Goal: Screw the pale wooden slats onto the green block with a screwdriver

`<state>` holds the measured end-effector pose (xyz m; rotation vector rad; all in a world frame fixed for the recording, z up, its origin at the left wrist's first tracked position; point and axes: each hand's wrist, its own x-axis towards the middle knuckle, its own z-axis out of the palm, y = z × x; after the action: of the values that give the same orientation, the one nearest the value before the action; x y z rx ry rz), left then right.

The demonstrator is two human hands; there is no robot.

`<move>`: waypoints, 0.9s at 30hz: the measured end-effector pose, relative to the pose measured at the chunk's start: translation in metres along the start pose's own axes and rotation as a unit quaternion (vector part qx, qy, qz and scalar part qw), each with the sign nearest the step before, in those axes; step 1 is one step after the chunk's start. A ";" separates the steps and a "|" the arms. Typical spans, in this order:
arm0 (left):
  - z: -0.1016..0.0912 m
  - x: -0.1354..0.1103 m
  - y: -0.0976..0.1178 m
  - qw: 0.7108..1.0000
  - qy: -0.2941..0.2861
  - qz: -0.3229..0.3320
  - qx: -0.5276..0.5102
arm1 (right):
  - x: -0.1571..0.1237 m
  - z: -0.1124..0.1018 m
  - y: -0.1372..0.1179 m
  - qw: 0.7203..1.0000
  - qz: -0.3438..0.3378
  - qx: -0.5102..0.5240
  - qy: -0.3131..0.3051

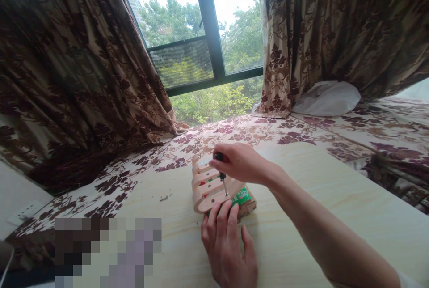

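Observation:
My right hand (239, 163) is closed around the black handle of a screwdriver (220, 167). Its metal shaft points down, and the tip meets the near slat of a pale wooden slatted piece (214, 199). That piece has several curved slats with dark holes and lies over a small cardboard box (248, 203) with green and red print. From the near side, my left hand (229, 252) reaches up with fingers stretched out, the fingertips against the near edge of the wood and box. Its thumb stands apart to the right. Whether a screw sits under the tip is hard to tell.
The work rests on a pale wood-grain tabletop (291, 234), with small dark bits (166, 197) to the left. Floral cloth (214, 140) lies behind, below a window (214, 24) between patterned curtains (73, 46). A white plastic bag (328, 98) sits back right. The lower left is pixelated.

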<state>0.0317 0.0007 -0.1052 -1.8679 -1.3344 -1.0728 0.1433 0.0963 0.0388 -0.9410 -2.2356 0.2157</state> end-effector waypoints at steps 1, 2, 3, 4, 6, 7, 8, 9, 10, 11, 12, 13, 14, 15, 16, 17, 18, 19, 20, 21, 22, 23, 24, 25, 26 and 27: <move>0.000 0.000 0.000 1.000 0.000 0.000 0.000 | -0.001 -0.002 -0.001 1.000 -0.011 0.011 -0.009; 0.000 0.000 0.000 1.000 0.001 -0.001 0.000 | -0.002 -0.005 -0.002 0.999 -0.026 0.029 -0.022; -0.001 0.000 0.000 1.000 0.000 -0.002 0.000 | -0.003 -0.007 -0.004 0.997 -0.044 0.050 -0.037; -0.001 0.000 0.000 1.000 -0.002 -0.003 0.000 | -0.004 -0.008 -0.005 0.994 -0.061 0.072 -0.050; -0.001 0.001 0.000 1.000 -0.004 -0.004 0.001 | -0.003 -0.008 -0.006 0.990 -0.085 0.097 -0.058; -0.001 0.001 0.000 1.000 -0.005 -0.004 0.001 | -0.002 -0.007 -0.006 0.990 -0.087 0.097 -0.052; -0.001 0.001 0.000 1.000 -0.006 -0.004 0.000 | -0.001 -0.004 -0.005 0.992 -0.080 0.088 -0.041; -0.002 0.001 0.000 1.000 -0.005 -0.005 -0.001 | 0.000 -0.002 -0.004 0.995 -0.067 0.073 -0.025; -0.002 0.001 0.000 1.000 -0.005 -0.006 -0.002 | 0.001 0.001 -0.002 0.997 -0.051 0.055 -0.010; -0.001 0.001 0.000 1.000 -0.005 -0.007 -0.003 | 0.002 0.003 -0.001 0.999 -0.035 0.037 0.004; -0.001 0.001 0.001 1.000 -0.005 -0.007 -0.003 | 0.003 0.005 0.001 0.999 -0.019 0.021 0.017; -0.001 0.001 0.001 1.000 -0.004 -0.008 -0.003 | 0.003 0.006 0.002 1.000 -0.007 0.008 0.027; -0.001 0.000 0.001 1.000 -0.004 -0.008 -0.003 | 0.003 0.006 0.002 1.000 -0.001 -0.001 0.031; -0.001 0.000 0.001 1.000 -0.004 -0.008 -0.002 | 0.002 0.005 0.002 1.000 -0.002 -0.005 0.030; -0.001 0.000 0.001 1.000 -0.004 -0.009 -0.001 | 0.001 0.004 0.002 1.000 -0.012 -0.004 0.020; -0.001 0.000 0.000 1.000 -0.004 -0.008 0.000 | 0.000 0.002 0.001 1.000 -0.029 0.004 0.005; 0.000 0.000 0.000 1.000 -0.005 -0.009 -0.001 | -0.001 0.000 -0.001 0.998 -0.052 0.017 -0.014; 0.000 0.000 0.000 1.000 -0.005 -0.009 -0.001 | -0.002 -0.002 -0.002 0.996 -0.075 0.031 -0.033; 0.000 0.000 0.000 1.000 -0.005 -0.008 -0.002 | -0.003 -0.003 -0.004 0.994 -0.094 0.043 -0.045; -0.001 0.001 0.001 1.000 -0.004 -0.006 -0.002 | -0.003 -0.003 -0.005 0.992 -0.105 0.050 -0.051; -0.001 0.001 0.001 1.000 -0.004 -0.004 -0.002 | -0.003 -0.003 -0.006 0.992 -0.106 0.049 -0.051; -0.001 0.001 0.001 1.000 -0.004 -0.005 -0.001 | -0.002 -0.002 -0.006 0.993 -0.097 0.040 -0.047; -0.001 0.001 0.001 1.000 -0.004 -0.005 -0.001 | -0.001 0.000 -0.005 0.996 -0.080 0.027 -0.042; -0.001 0.002 0.001 1.000 -0.005 -0.005 -0.001 | 0.000 0.001 -0.004 0.997 -0.059 0.013 -0.037; -0.001 0.002 0.001 1.000 -0.005 -0.006 -0.001 | 0.000 0.002 -0.003 0.999 -0.039 0.001 -0.032; -0.001 0.002 0.001 1.000 -0.005 -0.008 -0.002 | 0.001 0.003 -0.002 0.999 -0.021 -0.009 -0.025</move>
<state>0.0325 0.0000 -0.1032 -1.8705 -1.3551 -1.0760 0.1401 0.0961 0.0381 -0.9056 -2.3050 0.2038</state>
